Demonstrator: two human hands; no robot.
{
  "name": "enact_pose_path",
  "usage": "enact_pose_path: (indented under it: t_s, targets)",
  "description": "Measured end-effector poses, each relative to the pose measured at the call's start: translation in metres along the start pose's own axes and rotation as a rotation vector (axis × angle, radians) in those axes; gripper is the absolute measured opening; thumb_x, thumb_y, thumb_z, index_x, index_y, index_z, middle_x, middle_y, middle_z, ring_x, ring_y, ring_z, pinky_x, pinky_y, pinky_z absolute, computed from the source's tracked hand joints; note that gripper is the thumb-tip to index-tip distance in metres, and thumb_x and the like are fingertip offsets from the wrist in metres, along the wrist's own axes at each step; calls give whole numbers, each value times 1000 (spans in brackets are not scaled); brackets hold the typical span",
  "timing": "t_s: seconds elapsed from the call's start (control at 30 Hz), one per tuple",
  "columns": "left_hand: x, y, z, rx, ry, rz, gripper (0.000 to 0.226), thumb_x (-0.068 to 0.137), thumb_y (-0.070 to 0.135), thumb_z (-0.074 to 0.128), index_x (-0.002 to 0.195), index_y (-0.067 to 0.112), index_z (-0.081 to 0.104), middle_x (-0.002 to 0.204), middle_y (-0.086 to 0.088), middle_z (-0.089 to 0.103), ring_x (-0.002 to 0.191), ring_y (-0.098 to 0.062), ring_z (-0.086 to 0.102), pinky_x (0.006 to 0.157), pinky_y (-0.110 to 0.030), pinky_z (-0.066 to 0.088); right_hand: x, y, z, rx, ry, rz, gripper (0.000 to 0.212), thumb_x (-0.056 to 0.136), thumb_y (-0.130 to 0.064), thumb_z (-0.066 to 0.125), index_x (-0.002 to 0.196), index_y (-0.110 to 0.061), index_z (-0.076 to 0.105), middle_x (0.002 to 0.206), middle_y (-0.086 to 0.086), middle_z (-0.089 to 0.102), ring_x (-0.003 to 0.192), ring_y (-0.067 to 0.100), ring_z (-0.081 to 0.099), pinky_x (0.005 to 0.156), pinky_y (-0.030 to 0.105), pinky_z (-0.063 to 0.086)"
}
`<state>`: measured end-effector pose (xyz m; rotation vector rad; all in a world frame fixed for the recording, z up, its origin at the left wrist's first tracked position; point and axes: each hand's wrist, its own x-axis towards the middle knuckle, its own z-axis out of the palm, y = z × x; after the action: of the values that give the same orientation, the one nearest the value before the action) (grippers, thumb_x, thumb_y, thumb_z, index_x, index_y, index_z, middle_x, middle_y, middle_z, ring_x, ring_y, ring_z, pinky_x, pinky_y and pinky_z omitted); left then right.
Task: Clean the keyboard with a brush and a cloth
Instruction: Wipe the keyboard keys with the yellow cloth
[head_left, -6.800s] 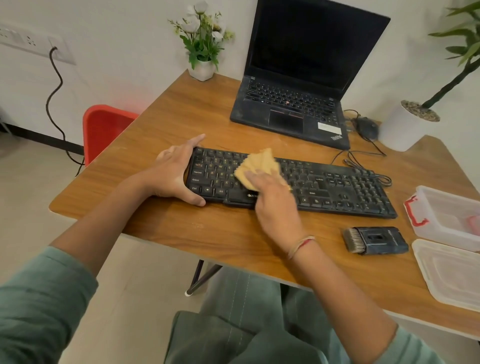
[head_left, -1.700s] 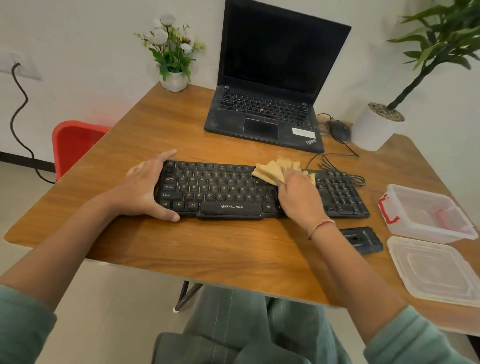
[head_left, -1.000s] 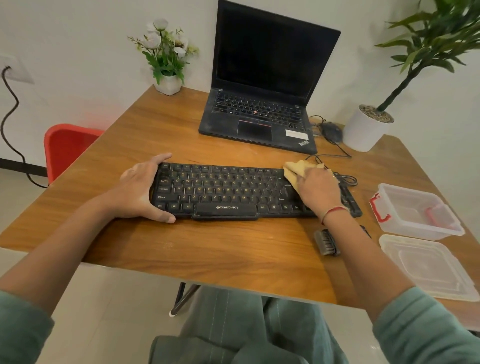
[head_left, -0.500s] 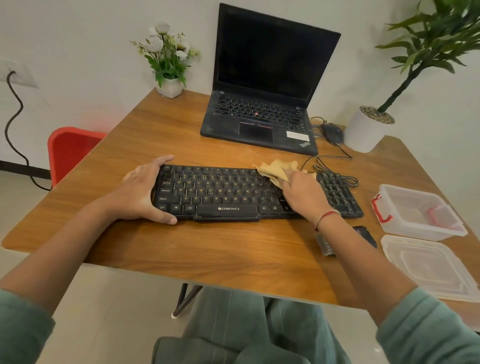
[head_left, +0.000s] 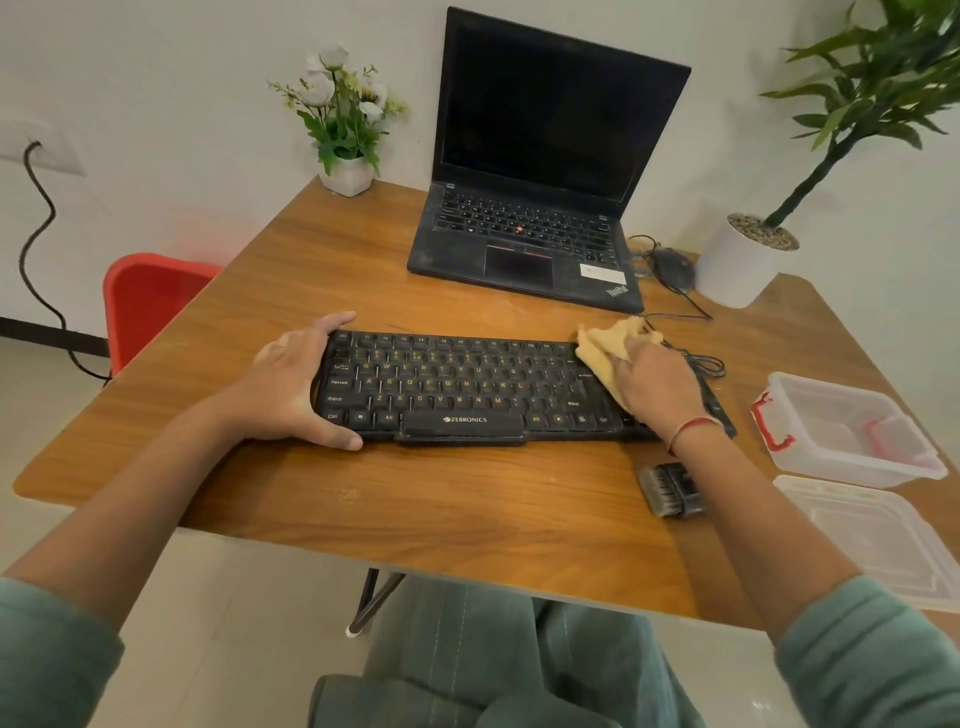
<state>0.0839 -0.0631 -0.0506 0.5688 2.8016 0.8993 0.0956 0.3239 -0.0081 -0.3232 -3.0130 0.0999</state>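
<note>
Wiping stage in progress, brush stage apparently done.

- Keyboard (head_left: 467, 389): lying flat near the front of the table (head_left: 467, 519), long side facing the person.
- Left hand (head_left: 291, 387): gripping the keyboard's left end, thumb curling along the front edge, fingers reaching round the back, steadying it.
- Right hand (head_left: 657, 387): pressing the cloth (head_left: 602, 345) onto the right-end keys with flattened fingers; the thumb is hidden, so any pinch on a fold cannot be told.
- Brush (head_left: 670, 491): lying idle on the table just beside the right wrist.

Next move, as judged: dragging the cloth onward across whatever keys are left, keeping the pressure light and the left hand bracing.

Change: half a second ago the cloth was sitting left of the number pad; it is now covering that end. The left hand is holding as before, and the brush is staying put.
</note>
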Motion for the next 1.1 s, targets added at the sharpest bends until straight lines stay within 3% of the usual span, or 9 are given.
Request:
enact_pose_path:
  t_s: [0.17,0.3,0.4,0.53,0.67,0.8,0.9,1.0,1.1]
  targets:
    - [-1,1,0,-7,-3,-8,123,28,83,70,130,63,4,147,2,30,134,-20,27,112,-42,19,-11,-24,10,88,-63,-175,35,100,-31,38,124,-12,54,106,17,62,109,36,54,90,44,47]
    - [0,0,1,3,2,-15,121,32,78,71,132,60,4,148,1,29,135,-21,27,113,-42,18,1,0,5,-174,-17,-14,40,101,-32,35,130,-11,52,128,18,58,132,34,40,114,48,20]
    - [1,-1,2,19,10,-9,123,31,80,70,133,60,5,147,0,31,134,-21,29,112,-42,20,-5,-21,5,-65,-46,-38,37,101,-29,35,122,-6,55,124,21,58,129,36,42,111,48,28]
    - [1,-1,0,4,8,-11,125,24,95,62,130,63,5,147,0,31,133,-20,29,112,-44,22,-18,-31,1,32,-86,-134,42,101,-27,37,138,-9,45,135,20,52,132,35,40,106,44,36]
    - [0,-1,1,8,9,-6,124,24,95,62,130,63,5,147,1,31,134,-21,29,112,-45,21,-6,-13,1,-21,-56,45,39,101,-32,35,125,-5,52,122,21,58,120,39,47,97,45,40]
    - [0,-1,1,8,3,-8,126,25,92,65,132,61,6,147,1,31,133,-20,29,112,-44,22,-11,-32,4,121,-104,-103,37,102,-28,36,121,-2,54,115,21,59,118,39,51,92,41,43]
    - [0,0,0,0,3,-13,126,23,93,64,131,61,7,146,1,31,132,-20,29,111,-44,23,-6,-16,1,105,-76,-70,36,101,-32,36,113,-6,57,95,15,61,94,34,59,74,35,44]
    - [1,0,1,4,8,-10,125,23,96,60,130,62,7,146,1,31,132,-20,29,111,-44,22,-2,-10,0,-15,-44,37,37,101,-33,36,111,-4,57,108,20,63,101,37,57,81,40,45]
    - [1,-1,1,3,10,-8,124,24,96,60,130,62,7,146,1,31,133,-20,29,111,-43,22,-8,-32,5,27,-80,-82,35,101,-30,35,116,-5,55,114,18,61,109,34,55,86,42,46]
